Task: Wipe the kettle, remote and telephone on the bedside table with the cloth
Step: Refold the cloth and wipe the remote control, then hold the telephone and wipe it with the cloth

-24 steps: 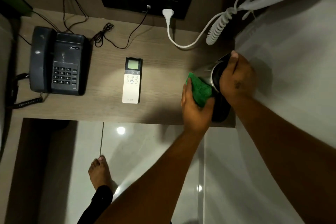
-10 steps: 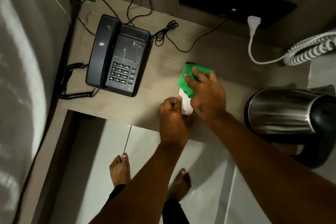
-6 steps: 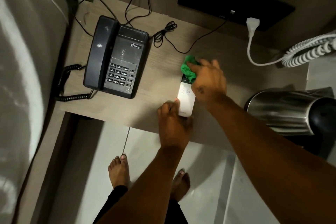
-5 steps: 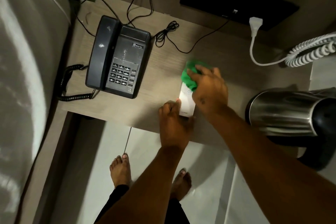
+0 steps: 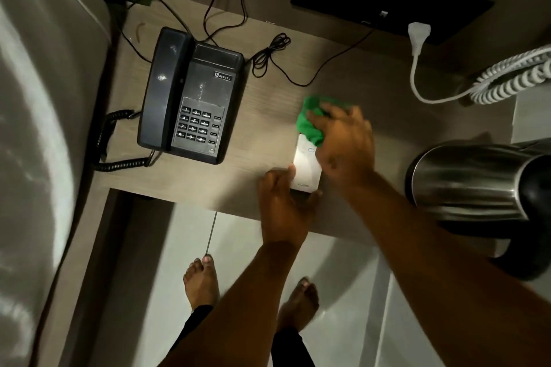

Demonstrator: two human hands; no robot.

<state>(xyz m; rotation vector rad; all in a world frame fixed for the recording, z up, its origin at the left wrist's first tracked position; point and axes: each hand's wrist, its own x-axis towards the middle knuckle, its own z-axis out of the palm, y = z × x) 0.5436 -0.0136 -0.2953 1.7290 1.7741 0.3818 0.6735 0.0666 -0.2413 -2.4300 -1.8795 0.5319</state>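
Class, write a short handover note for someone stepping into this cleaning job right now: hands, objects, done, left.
Left hand: steadies the near end of the remote on the bedside table.
Right hand: presses the green cloth on the remote's far end.
Kettle: stands at the right.
Telephone: at the left, smudges showing.
Done: cannot tell for the kettle.
Left: finish the remote, then the telephone.

Bedside table (image 5: 262, 116) carries telephone (image 5: 190, 98), remote (image 5: 307, 168), kettle (image 5: 471, 182).
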